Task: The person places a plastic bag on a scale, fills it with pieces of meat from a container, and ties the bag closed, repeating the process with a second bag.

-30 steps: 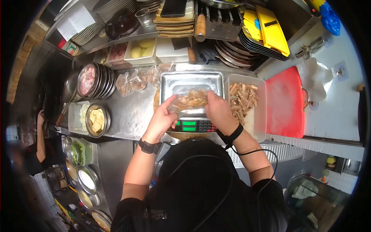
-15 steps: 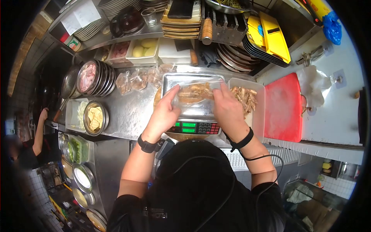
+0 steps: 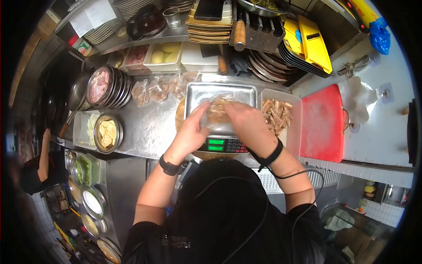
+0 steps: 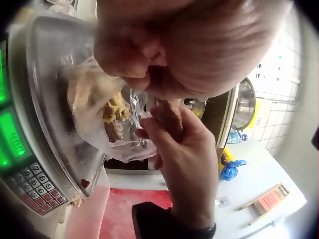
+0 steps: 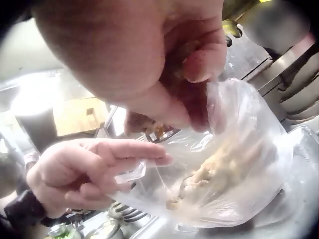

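Note:
A clear plastic bag with pieces of cooked-looking brown meat inside hangs between both hands, over the steel tray of a digital scale. On the bag's left side, my left hand pinches the plastic; the right wrist view shows its first fingers stretched along the bag's edge. My right hand grips the opposite side of the bag near its mouth, fingers bent inward over it. The scale's green digits are lit. Right of the scale stands a plastic tub holding more brown strips.
Several filled clear bags lie behind and left of the scale. A red board is at the right. Stacked pans and a bowl of yellow slices stand left. A shelf with plates overhangs the back; another person is far left.
The bag was first low over the tray, then spread wide between the hands. Now the right hand has come inward to the left, and the hands are closer together.

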Motion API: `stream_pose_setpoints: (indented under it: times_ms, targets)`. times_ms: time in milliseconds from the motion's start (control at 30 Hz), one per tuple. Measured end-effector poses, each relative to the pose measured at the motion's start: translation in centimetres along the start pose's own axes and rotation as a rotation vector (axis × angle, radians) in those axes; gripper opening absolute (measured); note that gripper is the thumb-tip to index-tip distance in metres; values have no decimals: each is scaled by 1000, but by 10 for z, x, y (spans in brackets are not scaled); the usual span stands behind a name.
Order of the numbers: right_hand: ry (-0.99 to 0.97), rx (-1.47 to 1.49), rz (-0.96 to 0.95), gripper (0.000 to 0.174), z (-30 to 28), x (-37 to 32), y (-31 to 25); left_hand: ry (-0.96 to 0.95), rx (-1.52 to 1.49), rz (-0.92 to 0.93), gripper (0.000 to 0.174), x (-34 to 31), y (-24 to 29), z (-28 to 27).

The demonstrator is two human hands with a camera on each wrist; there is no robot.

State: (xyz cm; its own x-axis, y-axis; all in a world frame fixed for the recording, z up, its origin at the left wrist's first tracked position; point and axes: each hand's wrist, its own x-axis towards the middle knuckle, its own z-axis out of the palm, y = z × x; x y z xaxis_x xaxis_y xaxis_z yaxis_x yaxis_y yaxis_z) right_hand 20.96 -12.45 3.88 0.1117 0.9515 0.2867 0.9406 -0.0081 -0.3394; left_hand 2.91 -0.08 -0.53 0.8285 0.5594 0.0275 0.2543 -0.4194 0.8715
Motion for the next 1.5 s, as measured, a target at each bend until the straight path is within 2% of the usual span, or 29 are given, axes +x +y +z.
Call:
stream_pose_setpoints:
  times_ms: [133, 233, 300, 333, 367, 433, 467, 500, 567, 600, 633, 700, 733, 833, 900, 1067, 1133, 1233, 1300, 1333, 1400, 1467, 1500]
  targets:
    - [20, -171, -88, 24, 33, 6, 21, 18, -62, -53, 77, -1, 3, -1]
    - [21, -177, -61, 29, 22, -1, 28, 36, -76, -90, 76, -2, -2, -5]
    - [-94, -200, 41, 31, -2, -5, 28, 20, -46, -83, 76, 0, -3, -5]
    - [-174, -151, 59, 33, -13, -6, 29, 26, -62, -78, 75, 2, -3, -5]
    - [-174, -153, 71, 33, -24, -8, 28, 29, -77, -73, 74, 3, -3, -4]
    - [-216, 91, -26, 34, -45, -13, 25, 25, -80, -76, 72, 7, -6, -4]
    - [-191, 248, -22, 32, -52, -16, 24, 32, -79, -84, 71, 8, -8, -4]
    - [-188, 262, -7, 32, -55, -20, 27, 15, -71, -93, 71, 9, -7, -5]
    - [-36, 309, -55, 28, -60, -28, 39, 8, 41, -26, 68, 11, -4, -6]
    - [-23, 345, 40, 26, -64, -33, 42, 7, 22, -18, 67, 11, -5, -5]
    - [59, 306, 20, 25, -63, -38, 50, -5, 24, -23, 67, 10, -6, -4]
    - [89, 349, 147, 26, -68, -51, 62, -8, 27, 21, 69, 7, -8, -2]
    - [86, 404, 253, 26, -68, -59, 68, -13, 24, 15, 69, 6, -8, -1]
    - [148, 399, 363, 26, -68, -81, 83, -41, -22, -61, 67, 1, -5, 0]
    - [172, 338, 353, 25, -61, -98, 98, -35, -16, -187, 67, -2, -2, 0]
    - [123, 312, 559, 25, -59, -126, 110, 2, -48, -248, 69, -7, -1, 1]
    - [122, 307, 563, 26, -54, -135, 117, 10, -45, -286, 69, -10, 0, 1]
    - [115, 281, 562, 26, -45, -148, 128, 50, -69, -294, 62, -12, -1, 0]
    - [107, 261, 558, 27, -37, -154, 134, 24, -25, -398, 41, -15, 1, -4]
    - [106, 292, 575, 28, -33, -157, 138, 23, -27, -399, 41, -18, -3, -3]
    - [104, 294, 608, 28, -30, -166, 150, 200, -209, -228, 25, -21, -14, 4]
    - [-24, 220, 670, 28, -24, -173, 165, 213, -190, -248, 23, -22, -10, 1]
    - [1, 210, 662, 27, -14, -181, 179, 234, -190, -245, 23, -24, -9, 2]
